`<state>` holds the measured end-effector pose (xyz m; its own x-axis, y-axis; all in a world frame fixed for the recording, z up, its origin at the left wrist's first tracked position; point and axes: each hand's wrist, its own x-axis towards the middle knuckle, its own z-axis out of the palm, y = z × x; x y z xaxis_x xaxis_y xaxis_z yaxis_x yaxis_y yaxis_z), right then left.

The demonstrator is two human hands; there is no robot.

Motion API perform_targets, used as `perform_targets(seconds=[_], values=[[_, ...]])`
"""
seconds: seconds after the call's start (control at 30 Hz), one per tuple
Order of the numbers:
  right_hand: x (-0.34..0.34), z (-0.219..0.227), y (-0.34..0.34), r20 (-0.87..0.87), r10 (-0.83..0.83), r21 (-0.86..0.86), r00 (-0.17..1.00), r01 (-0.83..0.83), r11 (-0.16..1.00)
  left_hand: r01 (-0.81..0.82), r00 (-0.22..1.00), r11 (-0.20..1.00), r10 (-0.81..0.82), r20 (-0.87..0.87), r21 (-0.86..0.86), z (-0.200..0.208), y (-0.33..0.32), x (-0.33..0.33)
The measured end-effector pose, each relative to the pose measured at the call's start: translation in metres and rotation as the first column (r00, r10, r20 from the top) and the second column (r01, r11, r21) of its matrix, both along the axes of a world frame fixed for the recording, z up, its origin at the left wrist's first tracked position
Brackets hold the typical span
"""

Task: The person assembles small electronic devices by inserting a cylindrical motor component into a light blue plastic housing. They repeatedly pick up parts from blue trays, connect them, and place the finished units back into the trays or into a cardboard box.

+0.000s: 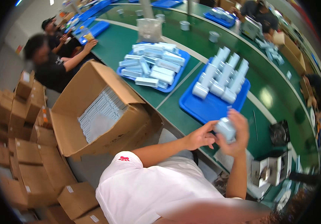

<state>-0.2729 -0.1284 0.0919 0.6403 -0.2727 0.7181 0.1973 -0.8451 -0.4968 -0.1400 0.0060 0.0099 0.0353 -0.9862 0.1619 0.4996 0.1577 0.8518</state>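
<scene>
Pale blue rounded piece [225,129], glossy, is being held up off the green desk [175,114], near its close edge and just by the near corner of a blue tray [192,104]. Right hand [235,133] is wrapping it from the right, fingers curling over the top and far side, thumb side lying low against it; some blur here. Left hand [202,137] is meeting the piece from the left, half open, fingers loosely bent and a little apart; whether its fingertips are pinching or only touching, cannot tell. Left forearm is running across from the white sleeve [125,158], nearly level; right forearm is standing almost upright in view, wrist bending inward. Both hands are working close together. On the tray, long pale blue pieces [224,76] with rounded ends are lying side by side; farther left, a second tray [185,56] is carrying pale blue boxes [154,63], heaped loosely.
</scene>
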Motion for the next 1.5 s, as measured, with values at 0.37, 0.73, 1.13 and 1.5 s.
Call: perform_targets(seconds=[0.37, 0.73, 1.13, 1.5], values=[[-0.03, -0.061, -0.015, -0.136, -0.032, 0.37, 0.99, 0.081, 0.926, -0.232, 0.626, 0.963, 0.256, 0.737, -0.138, -0.021, -0.009, 0.01], [0.097, -0.001, -0.037, -0.202, 0.121, 0.319, 0.972, -0.052, 0.946, -0.219, 0.554, 0.963, 0.255, 0.793, -0.157, -0.019, -0.004, 0.015], [0.32, -0.045, 0.051, -0.52, 0.146, -0.407, 0.842, -0.394, 0.824, -0.21, 0.546, 0.934, 0.358, 0.758, -0.29, -0.035, -0.005, 0.011], [0.269, -0.007, 0.038, -0.291, 0.121, -0.219, 0.949, -0.19, 0.957, -0.19, 0.607, 0.921, 0.382, 0.697, -0.339, -0.023, -0.003, 0.018]])
